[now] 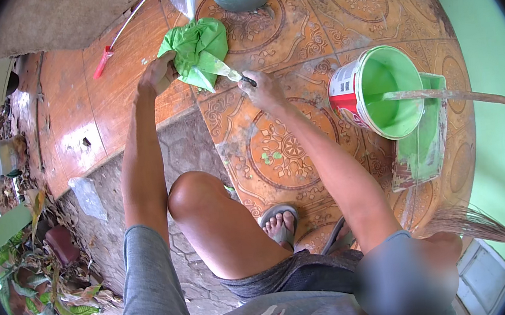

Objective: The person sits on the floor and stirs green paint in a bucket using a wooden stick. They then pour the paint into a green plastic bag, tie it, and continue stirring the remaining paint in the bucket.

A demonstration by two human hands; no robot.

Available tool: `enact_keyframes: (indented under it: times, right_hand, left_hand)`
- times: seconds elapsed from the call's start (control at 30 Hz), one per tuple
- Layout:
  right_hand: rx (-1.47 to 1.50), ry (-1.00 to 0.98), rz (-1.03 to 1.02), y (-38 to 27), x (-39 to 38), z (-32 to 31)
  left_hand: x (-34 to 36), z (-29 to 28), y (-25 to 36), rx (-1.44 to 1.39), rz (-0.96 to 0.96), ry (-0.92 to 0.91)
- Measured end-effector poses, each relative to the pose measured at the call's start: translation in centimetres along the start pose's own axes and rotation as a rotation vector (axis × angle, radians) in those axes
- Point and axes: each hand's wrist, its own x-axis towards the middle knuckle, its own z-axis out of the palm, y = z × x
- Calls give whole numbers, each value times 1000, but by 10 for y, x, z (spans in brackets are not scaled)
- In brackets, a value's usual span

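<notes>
A crumpled green plastic bag (194, 40) lies on the tiles at the far middle. My left hand (159, 74) is at its left side, with the fingers closed on the bag's edge. In my right hand (266, 91) is a putty knife (232, 73) with a short dark handle, gripped in the fist. Its pale, green-smeared blade points left and lies against the near right of the bag. What the bag contains is hidden.
A paint bucket (344, 89) with green paint and a wooden stick (467, 95) stands right, beside a smeared paint tray (428, 157). Behind the bag sits a grey basin (242, 0). A red-tipped brush (104, 61) lies left; a twig broom (471, 220) is near right.
</notes>
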Motion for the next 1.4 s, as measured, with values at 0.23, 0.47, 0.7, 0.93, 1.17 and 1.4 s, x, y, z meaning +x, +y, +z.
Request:
enact_keyframes:
  times: [0.23,0.47,0.7,0.93,1.17,1.4]
  right_hand:
    - [13,-67,75,-11,-5,-8]
    - [46,-82,54,-13,-16,-17]
    - [219,57,-41,-9,-33,-23]
    - [490,-48,213,-50,-95,-84]
    - [386,474,276,-93,-182,-247]
    - [-648,279,358,-34,-248,-300]
  left_hand:
    - [-3,4,10,118,9,-14]
    - [-5,16,11,144,5,137]
    - [-6,6,14,21,60,97]
    - [7,-54,18,35,74,-10]
    - [27,-32,18,48,36,157]
    - [33,-20,9,29,67,161]
